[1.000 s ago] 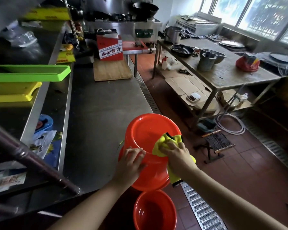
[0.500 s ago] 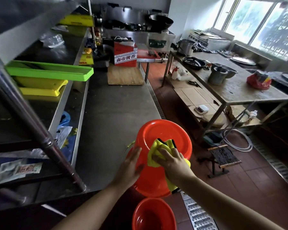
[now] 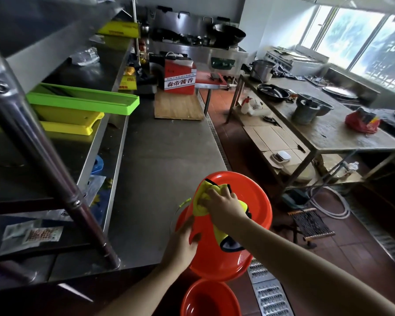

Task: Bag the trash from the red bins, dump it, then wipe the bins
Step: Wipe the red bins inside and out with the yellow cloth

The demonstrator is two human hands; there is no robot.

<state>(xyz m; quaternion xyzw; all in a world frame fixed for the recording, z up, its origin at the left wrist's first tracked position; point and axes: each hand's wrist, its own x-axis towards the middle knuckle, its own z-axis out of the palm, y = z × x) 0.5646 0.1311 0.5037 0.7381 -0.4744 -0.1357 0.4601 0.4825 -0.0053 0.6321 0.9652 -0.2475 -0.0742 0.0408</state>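
Cloth [image 3: 204, 198] under right hand [image 3: 224, 205]

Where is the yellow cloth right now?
In the head view, low and centre, the yellow cloth is pressed by the right hand against the upturned red bin, which the left hand steadies.
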